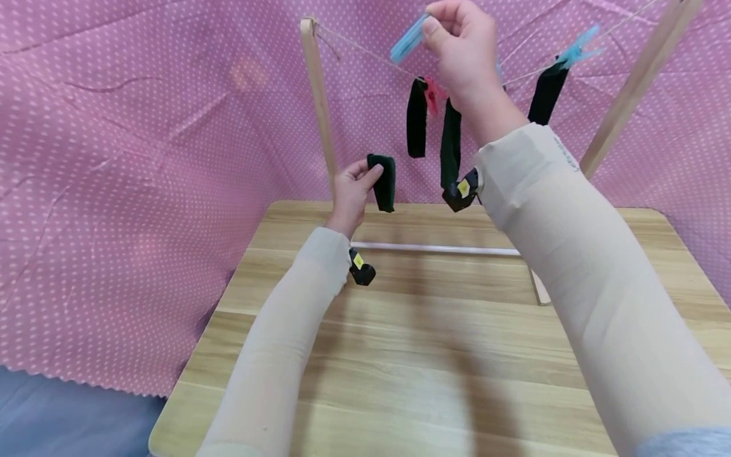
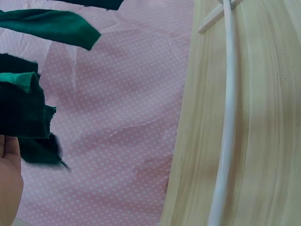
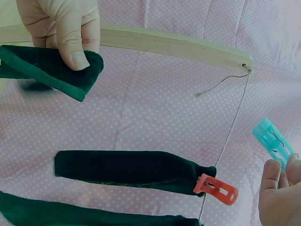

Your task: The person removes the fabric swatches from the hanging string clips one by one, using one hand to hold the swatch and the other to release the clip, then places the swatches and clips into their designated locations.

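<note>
My left hand (image 1: 350, 193) pinches a folded dark green velvet cloth strip (image 1: 385, 190) between thumb and fingers, below the string and near the left post. Higher up, my right hand (image 1: 471, 57) holds a light blue clothespin (image 1: 408, 39) by one end, above the string. A red clothespin (image 3: 216, 189) clips another dark green strip (image 3: 127, 170) to the string (image 3: 235, 113). Beside it hangs a further green strip (image 1: 451, 139), its upper end partly hidden by my right hand. In the left wrist view the held cloth (image 2: 23, 108) covers most of the fingers.
A wooden post (image 1: 320, 95) carries the string on the left, another post (image 1: 634, 89) stands at right. A second blue clothespin (image 1: 577, 49) holds a dark strip (image 1: 548, 95). A white rod (image 1: 434, 248) crosses low over the wooden table (image 1: 400, 355). Pink dotted fabric (image 1: 143, 158) hangs behind.
</note>
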`<state>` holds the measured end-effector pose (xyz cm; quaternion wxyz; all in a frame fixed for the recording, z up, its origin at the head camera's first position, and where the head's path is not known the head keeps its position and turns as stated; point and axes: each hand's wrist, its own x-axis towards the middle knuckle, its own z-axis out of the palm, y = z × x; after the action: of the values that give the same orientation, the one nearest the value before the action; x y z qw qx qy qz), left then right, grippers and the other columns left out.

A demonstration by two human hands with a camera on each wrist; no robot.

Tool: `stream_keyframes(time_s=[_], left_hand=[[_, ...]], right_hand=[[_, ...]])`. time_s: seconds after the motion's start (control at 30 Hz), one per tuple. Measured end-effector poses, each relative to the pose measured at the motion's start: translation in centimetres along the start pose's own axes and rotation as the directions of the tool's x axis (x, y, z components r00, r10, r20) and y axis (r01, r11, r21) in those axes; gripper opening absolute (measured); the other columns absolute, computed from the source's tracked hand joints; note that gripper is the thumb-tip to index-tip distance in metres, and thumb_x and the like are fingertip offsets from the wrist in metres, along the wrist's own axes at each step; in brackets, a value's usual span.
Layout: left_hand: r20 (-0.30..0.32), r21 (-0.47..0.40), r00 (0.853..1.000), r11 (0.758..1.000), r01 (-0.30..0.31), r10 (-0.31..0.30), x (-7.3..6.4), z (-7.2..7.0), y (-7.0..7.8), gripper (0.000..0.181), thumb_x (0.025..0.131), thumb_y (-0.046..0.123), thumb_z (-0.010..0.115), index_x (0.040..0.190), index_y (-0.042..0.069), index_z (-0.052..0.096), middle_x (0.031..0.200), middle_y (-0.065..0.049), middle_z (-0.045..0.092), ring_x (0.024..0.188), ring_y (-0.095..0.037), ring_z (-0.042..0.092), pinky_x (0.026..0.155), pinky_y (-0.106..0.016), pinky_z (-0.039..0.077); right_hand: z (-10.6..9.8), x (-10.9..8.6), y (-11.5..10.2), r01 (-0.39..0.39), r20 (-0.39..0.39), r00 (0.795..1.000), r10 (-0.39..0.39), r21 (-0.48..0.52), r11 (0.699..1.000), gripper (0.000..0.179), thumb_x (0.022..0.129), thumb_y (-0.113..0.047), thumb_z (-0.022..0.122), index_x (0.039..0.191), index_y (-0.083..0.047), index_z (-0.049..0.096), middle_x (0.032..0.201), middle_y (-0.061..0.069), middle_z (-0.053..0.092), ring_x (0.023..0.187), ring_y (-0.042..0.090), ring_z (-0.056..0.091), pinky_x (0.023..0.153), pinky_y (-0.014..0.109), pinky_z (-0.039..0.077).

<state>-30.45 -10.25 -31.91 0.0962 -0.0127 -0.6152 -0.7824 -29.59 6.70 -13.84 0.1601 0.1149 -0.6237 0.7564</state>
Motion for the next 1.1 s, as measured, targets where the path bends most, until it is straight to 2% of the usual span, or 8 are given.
stream_keyframes(time_s=[0.1, 0.27, 0.37, 0.47, 0.67, 0.83, 1.1], left_hand=[[-0.003, -0.004, 1.0, 1.0, 0.011, -0.011, -0.1, -0.3, -0.2, 0.015, 0.084, 0.005, 0.067, 0.096, -0.003, 0.065, 0.084, -0.005, 0.068, 0.076, -0.014, 0.064, 0.072, -0.025, 0.055], [-0.012, -0.015, 0.999, 0.999, -0.038, 0.038, -0.4, -0.9, -0.7, 0.017, 0.083, 0.002, 0.067, 0.097, -0.008, 0.063, 0.078, 0.0, 0.067, 0.075, -0.012, 0.065, 0.077, -0.025, 0.054], [-0.034, 0.0, 0.998, 0.999, -0.05, 0.05, -0.8, -1.3, -1.0, 0.015, 0.083, 0.002, 0.067, 0.095, -0.006, 0.064, 0.075, 0.002, 0.067, 0.072, -0.01, 0.064, 0.072, -0.023, 0.053], [-0.051, 0.012, 0.997, 0.998, -0.06, 0.06, -1.1, -1.7, -1.2, 0.014, 0.083, 0.002, 0.067, 0.094, -0.006, 0.065, 0.075, 0.003, 0.067, 0.071, -0.01, 0.064, 0.072, -0.022, 0.053], [-0.055, 0.034, 0.996, 0.997, -0.064, 0.066, -1.9, -2.2, -1.5, 0.018, 0.082, 0.001, 0.067, 0.096, -0.01, 0.064, 0.073, 0.005, 0.067, 0.072, -0.008, 0.064, 0.08, -0.024, 0.052], [-0.048, 0.024, 0.995, 0.996, -0.082, 0.084, -2.2, -2.5, -1.8, 0.023, 0.082, 0.0, 0.067, 0.1, -0.013, 0.062, 0.073, 0.006, 0.067, 0.072, -0.007, 0.064, 0.08, -0.023, 0.051], [-0.072, 0.007, 0.994, 0.996, -0.087, 0.087, -2.9, -3.5, -2.2, 0.023, 0.083, -0.002, 0.065, 0.102, -0.014, 0.061, 0.077, 0.005, 0.067, 0.076, -0.007, 0.065, 0.089, -0.03, 0.051]], right_hand=[[-0.4, -0.3, 0.1, 0.01, 0.011, 1.0, -0.01, 0.041, 0.999, 0.004, 0.09, -0.004, 0.056, 0.092, -0.006, 0.059, 0.085, 0.002, 0.056, 0.082, 0.009, 0.055, 0.085, 0.019, 0.047], [-1.0, -1.1, 0.7, 0.018, 0.032, 0.999, -0.021, 0.113, 0.993, 0.006, 0.089, -0.005, 0.057, 0.094, -0.004, 0.059, 0.087, 0.004, 0.057, 0.084, 0.012, 0.055, 0.087, 0.021, 0.047], [-1.2, -1.7, 1.1, 0.011, 0.034, 0.999, -0.017, 0.173, 0.985, 0.005, 0.088, -0.003, 0.057, 0.093, -0.002, 0.059, 0.086, 0.006, 0.057, 0.083, 0.013, 0.056, 0.087, 0.023, 0.047], [-1.5, -2.2, 1.4, 0.007, 0.025, 1.0, -0.012, 0.212, 0.977, 0.003, 0.088, -0.001, 0.058, 0.091, -0.002, 0.059, 0.085, 0.006, 0.057, 0.081, 0.013, 0.056, 0.085, 0.023, 0.048], [-2.7, -3.8, 2.0, 0.017, 0.031, 0.999, -0.026, 0.255, 0.967, 0.004, 0.087, -0.001, 0.058, 0.091, 0.0, 0.06, 0.084, 0.008, 0.058, 0.078, 0.015, 0.058, 0.076, 0.023, 0.048], [-3.9, -5.5, 2.2, 0.055, 0.023, 0.998, -0.066, 0.321, 0.946, 0.004, 0.087, 0.001, 0.058, 0.089, 0.002, 0.06, 0.081, 0.01, 0.059, 0.075, 0.016, 0.058, 0.075, 0.023, 0.049], [-5.5, -7.6, 3.0, 0.1, 0.023, 0.992, -0.122, 0.432, 0.896, 0.004, 0.085, 0.006, 0.057, 0.087, 0.005, 0.061, 0.079, 0.01, 0.061, 0.072, 0.015, 0.058, 0.072, 0.022, 0.052]])
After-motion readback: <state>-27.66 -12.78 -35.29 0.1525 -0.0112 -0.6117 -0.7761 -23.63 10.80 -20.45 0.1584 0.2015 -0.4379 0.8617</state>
